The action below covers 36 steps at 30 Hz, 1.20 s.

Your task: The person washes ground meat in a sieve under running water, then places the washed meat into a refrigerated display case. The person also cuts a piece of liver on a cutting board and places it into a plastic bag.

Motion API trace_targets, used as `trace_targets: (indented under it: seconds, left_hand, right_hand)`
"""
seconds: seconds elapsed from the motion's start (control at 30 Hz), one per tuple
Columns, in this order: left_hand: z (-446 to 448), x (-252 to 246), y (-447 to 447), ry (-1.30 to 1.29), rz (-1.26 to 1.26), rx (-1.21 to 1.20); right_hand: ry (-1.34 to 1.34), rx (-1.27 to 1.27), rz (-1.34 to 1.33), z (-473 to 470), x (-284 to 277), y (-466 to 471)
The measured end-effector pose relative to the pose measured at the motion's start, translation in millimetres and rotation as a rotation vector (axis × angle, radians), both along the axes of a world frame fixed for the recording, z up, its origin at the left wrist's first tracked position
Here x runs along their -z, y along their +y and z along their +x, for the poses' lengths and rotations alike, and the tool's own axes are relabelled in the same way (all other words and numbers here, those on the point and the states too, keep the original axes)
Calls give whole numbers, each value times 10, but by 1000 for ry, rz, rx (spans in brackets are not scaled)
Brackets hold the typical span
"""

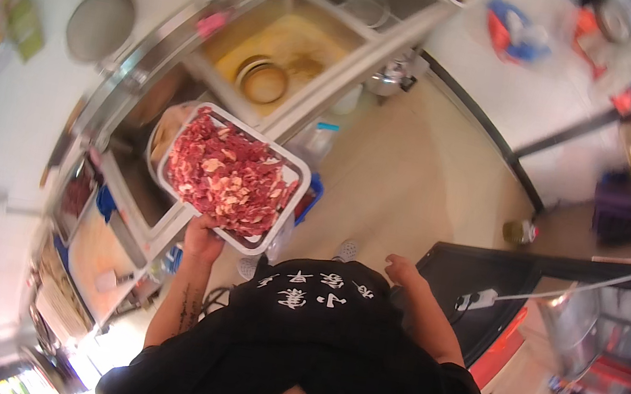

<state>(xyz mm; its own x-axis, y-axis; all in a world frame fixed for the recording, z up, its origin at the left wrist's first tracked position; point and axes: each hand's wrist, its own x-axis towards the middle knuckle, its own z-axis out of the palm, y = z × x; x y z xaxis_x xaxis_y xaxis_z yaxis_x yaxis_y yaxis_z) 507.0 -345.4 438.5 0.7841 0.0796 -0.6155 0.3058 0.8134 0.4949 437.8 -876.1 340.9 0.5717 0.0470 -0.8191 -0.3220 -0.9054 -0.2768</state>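
Note:
My left hand [205, 241] grips the near edge of a white rectangular tray [301, 189], with the thumb over the rim. Raw red meat [221, 174] in small pieces is heaped in the tray, with paler pieces mixed through it and on top. The tray is over the front edge of a stainless steel sink [319, 90]. It partly hides a round container [162, 140] at the left basin. My right hand [401, 269] hangs at my right side, away from the tray, with nothing visible in it and the fingers loosely bent.
Yellowish liquid [315, 38] and a round bowl [265, 82] are in the middle basin. A blue-rimmed container [310, 199] is low beside the tray. At left lies a cutting board [94, 262] with a cleaver [110, 281]. A black table [451, 272] bears a power strip [477, 299].

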Motion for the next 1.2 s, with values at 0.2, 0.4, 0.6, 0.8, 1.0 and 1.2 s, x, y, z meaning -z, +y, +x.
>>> trace_targets:
  seconds: [0.2, 0.4, 0.6, 0.8, 1.0, 1.2]
  left_hand:
    - [815, -37, 55, 133, -136, 310]
    - [1328, -371, 379, 178, -148, 473]
    - [3430, -24, -912, 55, -9, 679]
    - [3649, -100, -1103, -12, 116, 658]
    - [3626, -571, -1189, 148, 127, 597]
    - [4087, -300, -2144, 102, -55, 737]
  right_hand:
    - [-5, 110, -51, -381, -502, 539]
    - [13, 293, 36, -69, -880, 1513]
    - [6, 467, 44, 1215, -563, 864]
    - [-1, 377, -51, 959, -569, 394]
    - [-85, 629, 43, 829, -831, 860]
    - [-247, 830, 102, 1521, -755, 439]
